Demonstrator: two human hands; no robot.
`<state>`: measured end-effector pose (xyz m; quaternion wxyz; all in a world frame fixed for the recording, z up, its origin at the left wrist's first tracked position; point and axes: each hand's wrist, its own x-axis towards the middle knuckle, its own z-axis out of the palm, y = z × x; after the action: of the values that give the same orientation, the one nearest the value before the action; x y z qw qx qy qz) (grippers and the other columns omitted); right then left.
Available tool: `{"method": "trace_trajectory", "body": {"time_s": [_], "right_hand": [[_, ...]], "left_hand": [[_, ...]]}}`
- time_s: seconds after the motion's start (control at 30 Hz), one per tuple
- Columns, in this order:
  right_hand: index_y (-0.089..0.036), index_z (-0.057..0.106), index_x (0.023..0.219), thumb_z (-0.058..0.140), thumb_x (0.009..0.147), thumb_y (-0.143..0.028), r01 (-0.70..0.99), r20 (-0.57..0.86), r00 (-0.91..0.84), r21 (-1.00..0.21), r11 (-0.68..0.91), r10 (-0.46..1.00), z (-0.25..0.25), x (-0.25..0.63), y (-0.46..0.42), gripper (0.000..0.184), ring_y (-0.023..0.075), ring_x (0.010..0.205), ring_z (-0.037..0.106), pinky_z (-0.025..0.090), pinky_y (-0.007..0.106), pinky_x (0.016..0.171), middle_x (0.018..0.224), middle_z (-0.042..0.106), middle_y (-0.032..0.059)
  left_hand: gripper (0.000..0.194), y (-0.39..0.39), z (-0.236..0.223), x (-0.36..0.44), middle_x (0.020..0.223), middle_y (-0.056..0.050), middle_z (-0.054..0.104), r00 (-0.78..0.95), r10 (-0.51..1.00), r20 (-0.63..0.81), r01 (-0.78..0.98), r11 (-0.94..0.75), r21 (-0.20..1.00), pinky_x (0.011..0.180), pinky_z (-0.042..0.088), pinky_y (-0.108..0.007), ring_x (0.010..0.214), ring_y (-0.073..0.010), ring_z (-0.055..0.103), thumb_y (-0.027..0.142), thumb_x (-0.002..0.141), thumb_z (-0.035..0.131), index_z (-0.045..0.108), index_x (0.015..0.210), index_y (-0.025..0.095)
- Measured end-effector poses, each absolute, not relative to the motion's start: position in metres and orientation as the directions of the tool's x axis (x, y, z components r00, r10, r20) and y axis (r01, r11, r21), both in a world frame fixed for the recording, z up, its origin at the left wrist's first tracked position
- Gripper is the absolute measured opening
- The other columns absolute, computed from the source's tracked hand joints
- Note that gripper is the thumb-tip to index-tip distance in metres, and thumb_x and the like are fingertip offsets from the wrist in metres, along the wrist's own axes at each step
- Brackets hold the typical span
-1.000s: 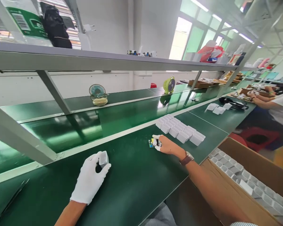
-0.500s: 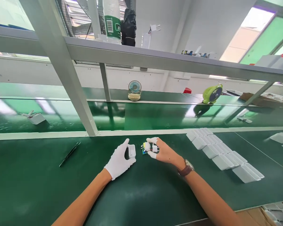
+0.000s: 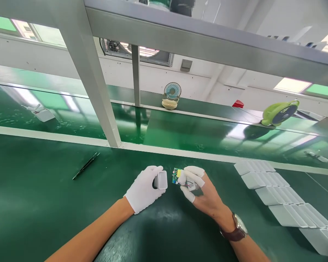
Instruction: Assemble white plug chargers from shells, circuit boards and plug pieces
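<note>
One case [image 3: 163,180] in left hand [image 3: 144,189], circuit board [image 3: 175,175] in right hand [image 3: 207,195]

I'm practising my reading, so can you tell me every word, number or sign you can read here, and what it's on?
No words, numbers or signs can be read.
Watch: its dial is too small and blurred to read.
Circuit board: any marks are too small to read.
Green fan: any lettering is too blurred to read.
White box in the left hand: no writing shows.
</note>
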<state>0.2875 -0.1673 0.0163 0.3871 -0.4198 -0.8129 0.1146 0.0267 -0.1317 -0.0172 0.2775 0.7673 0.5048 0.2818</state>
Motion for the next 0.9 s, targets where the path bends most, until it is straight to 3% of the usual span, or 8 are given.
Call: {"method": "trace_trajectory", "body": {"time_s": [0.2, 0.33, 0.73, 0.9], "right_hand": [[-0.029, 0.042, 0.152, 0.067, 0.085, -0.006, 0.62, 0.618, -0.412, -0.349, 0.703, 0.669, 0.017, 0.277, -0.18, 0.075, 0.0303, 0.124, 0.059, 0.059, 0.048, 0.097, 0.136, 0.056, 0.0148], [-0.028, 0.039, 0.153, 0.066, 0.087, -0.006, 0.619, 0.571, -0.448, -0.357, 0.7, 0.688, 0.013, 0.273, -0.183, 0.075, 0.0291, 0.123, 0.059, 0.059, 0.048, 0.096, 0.135, 0.056, 0.0157], [-0.022, 0.041, 0.151, 0.065, 0.087, -0.004, 0.585, 0.571, -0.486, -0.35, 0.731, 0.662, 0.013, 0.269, -0.183, 0.07, 0.0283, 0.125, 0.057, 0.059, 0.046, 0.097, 0.134, 0.057, 0.0162], [-0.022, 0.041, 0.15, 0.063, 0.089, -0.006, 0.597, 0.535, -0.499, -0.358, 0.718, 0.681, 0.012, 0.269, -0.183, 0.067, 0.0293, 0.125, 0.056, 0.056, 0.049, 0.099, 0.134, 0.057, 0.0157]], "left_hand": [[0.074, -0.135, -0.012, 0.028, 0.13, -0.008, 0.059, 0.382, 0.9, 0.212, 0.652, -0.424, 0.628, 0.099, 0.051, -0.043, 0.121, -0.0291, 0.056, 0.013, 0.071, 0.072, 0.053, 0.14, 0.031], [0.069, -0.135, -0.007, 0.029, 0.121, -0.008, 0.062, 0.418, 0.881, 0.221, 0.661, -0.462, 0.591, 0.093, 0.052, -0.041, 0.112, -0.0274, 0.059, 0.015, 0.073, 0.07, 0.054, 0.139, 0.029], [0.068, -0.136, -0.009, 0.03, 0.125, -0.009, 0.061, 0.427, 0.874, 0.231, 0.678, -0.478, 0.558, 0.094, 0.052, -0.045, 0.115, -0.0299, 0.058, 0.019, 0.074, 0.073, 0.054, 0.139, 0.028], [0.064, -0.137, -0.004, 0.032, 0.114, -0.008, 0.065, 0.45, 0.85, 0.273, 0.647, -0.521, 0.557, 0.091, 0.053, -0.042, 0.107, -0.0274, 0.062, 0.02, 0.073, 0.074, 0.057, 0.135, 0.029]]}}
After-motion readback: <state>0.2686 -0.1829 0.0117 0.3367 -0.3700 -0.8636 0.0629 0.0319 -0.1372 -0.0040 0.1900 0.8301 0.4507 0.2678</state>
